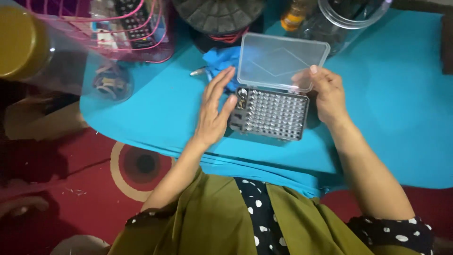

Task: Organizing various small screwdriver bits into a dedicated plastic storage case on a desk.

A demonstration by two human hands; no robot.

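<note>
A grey case (273,114) full of small shiny bits sits on the blue worktop (396,118), close to the person's body. Its clear lid (278,60) stands open at the far side of the case.

The left hand (214,111) lies flat against the left side of the case. Its fingers are straight and spread a little, so its grip is apart and holds nothing. The thumb touches the case edge.

The right hand (328,94) is at the right side of the case. Its thumb and fingers pinch the right corner of the lid, so its grip is clamped on the lid.

A blue cloth (222,63) lies just behind the case, to the left of the lid. A pink basket (137,35) stands farther left of the case (it has a remote inside). A clear jar (349,19) stands behind the case, to the right. A black round thing (219,14) sits behind the case too. A big see-through jar with a gold lid (21,40) is far left of the case, very near the camera and blurry. A red rug (71,189) shows below the worktop.
</note>
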